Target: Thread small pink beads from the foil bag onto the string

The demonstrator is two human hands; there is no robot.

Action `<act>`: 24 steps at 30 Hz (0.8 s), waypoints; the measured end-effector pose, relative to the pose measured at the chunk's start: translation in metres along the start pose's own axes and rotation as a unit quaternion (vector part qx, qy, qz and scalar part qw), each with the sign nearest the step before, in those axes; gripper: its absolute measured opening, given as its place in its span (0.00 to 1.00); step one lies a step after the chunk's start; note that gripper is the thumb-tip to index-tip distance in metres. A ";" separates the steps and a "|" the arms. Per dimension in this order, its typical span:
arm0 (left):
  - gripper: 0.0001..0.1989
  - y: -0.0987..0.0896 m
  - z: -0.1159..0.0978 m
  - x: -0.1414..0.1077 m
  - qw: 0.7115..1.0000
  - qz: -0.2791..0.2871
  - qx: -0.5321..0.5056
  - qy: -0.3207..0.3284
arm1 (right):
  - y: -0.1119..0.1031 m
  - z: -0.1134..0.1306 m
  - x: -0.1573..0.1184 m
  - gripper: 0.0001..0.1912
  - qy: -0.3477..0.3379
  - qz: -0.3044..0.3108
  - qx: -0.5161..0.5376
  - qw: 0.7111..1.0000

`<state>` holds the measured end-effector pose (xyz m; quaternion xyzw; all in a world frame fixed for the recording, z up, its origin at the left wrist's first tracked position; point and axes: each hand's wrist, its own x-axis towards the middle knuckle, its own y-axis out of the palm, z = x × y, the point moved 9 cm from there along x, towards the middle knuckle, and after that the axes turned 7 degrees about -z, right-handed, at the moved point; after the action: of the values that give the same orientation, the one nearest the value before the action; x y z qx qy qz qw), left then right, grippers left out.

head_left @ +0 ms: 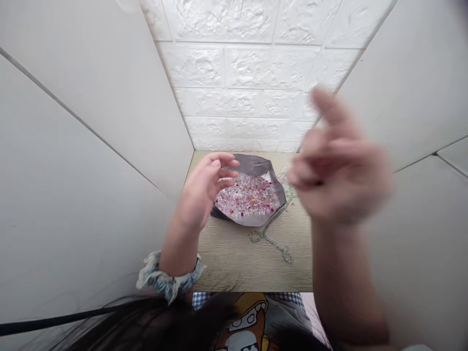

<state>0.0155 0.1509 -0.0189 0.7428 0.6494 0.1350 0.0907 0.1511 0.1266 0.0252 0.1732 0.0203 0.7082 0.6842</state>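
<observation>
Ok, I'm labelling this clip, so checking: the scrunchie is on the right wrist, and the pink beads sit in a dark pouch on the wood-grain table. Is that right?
Not quite: the head view shows the scrunchie on the left wrist, not the right. The pink beads do sit in a dark pouch on the wood-grain table.

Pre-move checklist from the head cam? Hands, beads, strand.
1. Left hand: fingers curled above the dish, nothing visibly held: ok.
2. Right hand: motion-blurred, contents unclear: cannot tell.
3. Pink beads: heaped inside the dark faceted dish: ok.
4. Beaded strand: lying on the wood-grain tabletop beside the dish: ok.
5. Dish view: left hand overlaps its left side in the head view: not ok.
6. Fabric scrunchie: on the left wrist, away from the beads: ok.
</observation>
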 end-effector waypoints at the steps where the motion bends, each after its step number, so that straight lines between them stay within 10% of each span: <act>1: 0.12 0.008 0.009 0.005 0.999 0.013 -0.040 -0.031 | 0.007 -0.009 0.002 0.16 -0.009 0.014 0.025 1.000; 8: 0.26 0.045 0.071 0.010 0.959 0.149 -0.077 -0.229 | 0.029 -0.078 0.013 0.21 0.015 0.093 -0.014 0.995; 24: 0.33 0.015 0.078 0.000 0.922 0.223 0.197 -0.247 | 0.031 -0.083 -0.004 0.18 0.020 0.187 -0.058 0.980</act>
<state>0.0548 0.1519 -0.0883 0.8812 0.4373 -0.1666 0.0673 0.0983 0.1379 -0.0453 0.1198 -0.0404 0.8267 0.5482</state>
